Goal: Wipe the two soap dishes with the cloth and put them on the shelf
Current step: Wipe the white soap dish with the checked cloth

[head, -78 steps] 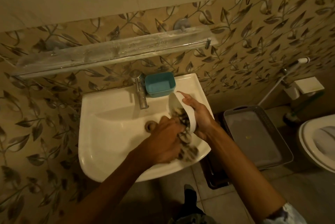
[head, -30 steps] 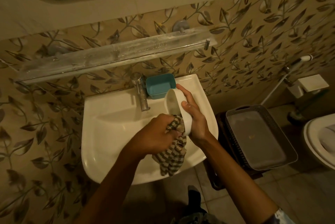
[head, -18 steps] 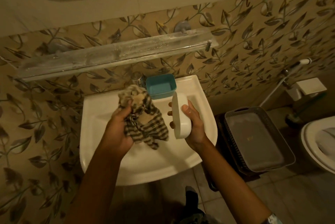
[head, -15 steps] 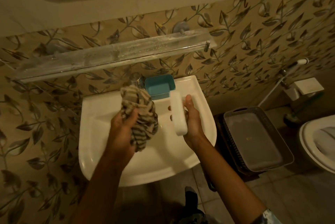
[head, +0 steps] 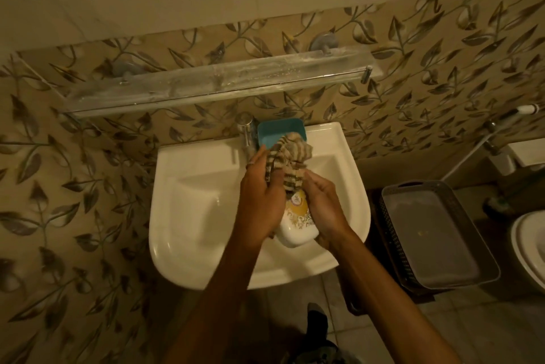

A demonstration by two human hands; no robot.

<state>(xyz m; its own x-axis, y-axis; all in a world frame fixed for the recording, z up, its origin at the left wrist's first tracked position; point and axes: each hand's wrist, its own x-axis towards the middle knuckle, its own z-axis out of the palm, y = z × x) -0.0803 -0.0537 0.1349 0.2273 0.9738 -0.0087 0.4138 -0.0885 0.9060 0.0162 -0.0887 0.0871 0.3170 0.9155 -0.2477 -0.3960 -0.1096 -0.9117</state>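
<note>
- Your left hand (head: 261, 195) and right hand (head: 326, 210) meet over the white washbasin (head: 188, 216), at the middle of the view.
- Between them you hold the white soap dish (head: 298, 226), its patterned yellow face turned up toward you.
- Your left fingers are curled around the striped cloth (head: 290, 158), pinching it against the dish's far end at 12 o'clock from the dish.
- Your right fingers are wrapped along the dish's right edge, pressed together; the thumb lies on the cloth.
- The cloth bunches upward from your hands and covers part of the teal soap dish (head: 274, 133).
- That teal dish sits on the basin's back ledge, just right of the tap (head: 246, 130), at 12 o'clock from your hands.
- The glass shelf (head: 218, 83) runs across the leaf-patterned wall above the basin, at 12 o'clock, with neither dish on it.
- A grey basket (head: 436, 234) stands at 3 o'clock, well apart from the basin.
</note>
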